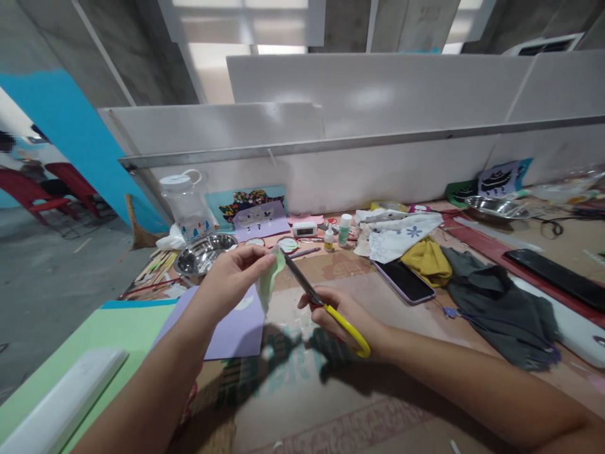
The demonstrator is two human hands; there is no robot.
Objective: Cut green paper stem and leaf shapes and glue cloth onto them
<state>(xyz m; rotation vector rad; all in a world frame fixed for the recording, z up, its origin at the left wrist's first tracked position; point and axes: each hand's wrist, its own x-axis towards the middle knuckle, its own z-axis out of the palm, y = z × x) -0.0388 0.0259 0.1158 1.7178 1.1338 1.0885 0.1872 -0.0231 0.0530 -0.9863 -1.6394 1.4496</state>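
My left hand (236, 277) pinches a small piece of pale green paper (267, 280) between thumb and fingers, above the table. In my right hand (347, 315) is a pair of scissors (305, 284) with yellow handles. The blades point up and to the left, and their tips meet the top edge of the green paper. Whether the blades are parted is too small to tell. Below my left hand lies a sheet of purple paper (246, 331) with a small pale green cutout (244, 303) on it.
A steel bowl (204, 252) and a plastic jug (182, 202) stand at the back left. A glue stick (345, 229) and a small yellow bottle (328, 238) are at the back middle. On the right lie a phone (404, 280), cloths (491, 309) and a black case (558, 274).
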